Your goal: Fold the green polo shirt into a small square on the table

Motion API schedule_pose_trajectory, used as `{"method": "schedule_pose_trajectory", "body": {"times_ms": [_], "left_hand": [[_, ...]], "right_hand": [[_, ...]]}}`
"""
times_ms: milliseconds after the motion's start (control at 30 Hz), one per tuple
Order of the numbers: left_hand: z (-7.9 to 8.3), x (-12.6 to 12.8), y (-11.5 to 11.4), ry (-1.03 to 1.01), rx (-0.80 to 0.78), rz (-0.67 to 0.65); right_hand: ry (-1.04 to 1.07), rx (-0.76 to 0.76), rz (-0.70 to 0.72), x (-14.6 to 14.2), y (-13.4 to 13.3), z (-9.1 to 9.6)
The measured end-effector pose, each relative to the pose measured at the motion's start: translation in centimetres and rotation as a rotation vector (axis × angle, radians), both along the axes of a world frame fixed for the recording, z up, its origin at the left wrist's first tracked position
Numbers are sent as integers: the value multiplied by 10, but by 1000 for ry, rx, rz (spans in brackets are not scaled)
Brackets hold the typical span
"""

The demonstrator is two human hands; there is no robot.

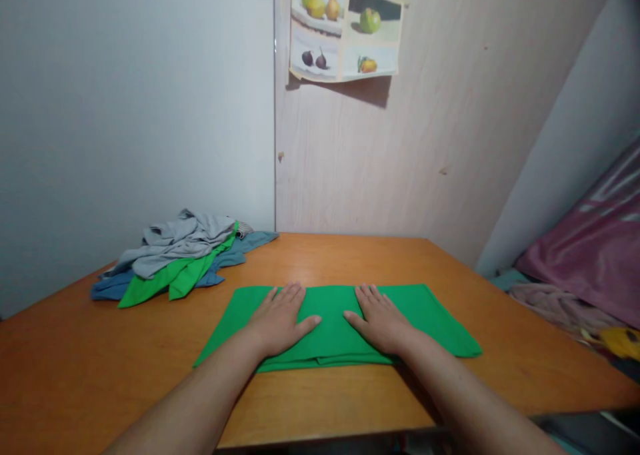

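Note:
A green cloth [333, 322], folded into a wide flat shape with several layers showing at its near edge, lies on the wooden table [300, 408]. On its left half rests my left hand [283, 318], palm down, thumb stretched toward the middle. My right hand [377, 318] presses flat on the right half, its thumb pointing inward too. Both hands touch the cloth without gripping it, and a strip of green shows between the thumbs. Whether the cloth is a garment cannot be made out.
At the table's back left sits a crumpled heap of grey clothes [183, 238], with bright green [187, 275] and blue fabric [113, 287] under it. Beyond the right edge are a pink shiny cover [590, 242] and more textiles. A fruit picture sheet [345, 32] hangs on the back wall.

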State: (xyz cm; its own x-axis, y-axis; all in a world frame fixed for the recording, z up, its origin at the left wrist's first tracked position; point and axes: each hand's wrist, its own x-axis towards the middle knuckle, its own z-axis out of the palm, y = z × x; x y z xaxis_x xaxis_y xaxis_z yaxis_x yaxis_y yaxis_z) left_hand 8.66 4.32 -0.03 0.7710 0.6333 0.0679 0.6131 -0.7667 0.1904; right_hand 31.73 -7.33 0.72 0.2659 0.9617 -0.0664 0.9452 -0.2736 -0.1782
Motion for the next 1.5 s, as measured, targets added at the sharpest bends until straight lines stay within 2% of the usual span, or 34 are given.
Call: {"method": "schedule_pose_trajectory", "body": {"times_ms": [133, 300, 433, 533, 633, 733, 833, 967, 1133, 1500], "left_hand": [[1, 0, -1, 14, -1, 0], [2, 0, 1, 35, -7, 1], [10, 4, 0, 81, -26, 28], [20, 19, -6, 96, -22, 21], [24, 43, -18, 49, -6, -41], [18, 65, -29, -16, 0, -96], [5, 74, -32, -49, 1, -113], [-3, 70, -30, -49, 6, -128], [1, 64, -31, -13, -17, -156], [6, 66, -34, 31, -43, -155]], "right_hand": [[-6, -4, -8, 7, -11, -9], [-13, 12, -12, 5, -10, -10], [-4, 36, -10, 3, -10, -10], [4, 29, -10, 2, -10, -8], [2, 29, -8, 0, -10, -7], [6, 26, -7, 0, -10, -6], [23, 20, -3, 2, -9, -6], [82, 20, 10, 7, -10, -3], [134, 23, 22, 20, -18, 1], [-35, 24, -157, 68, -51, -10]]}}
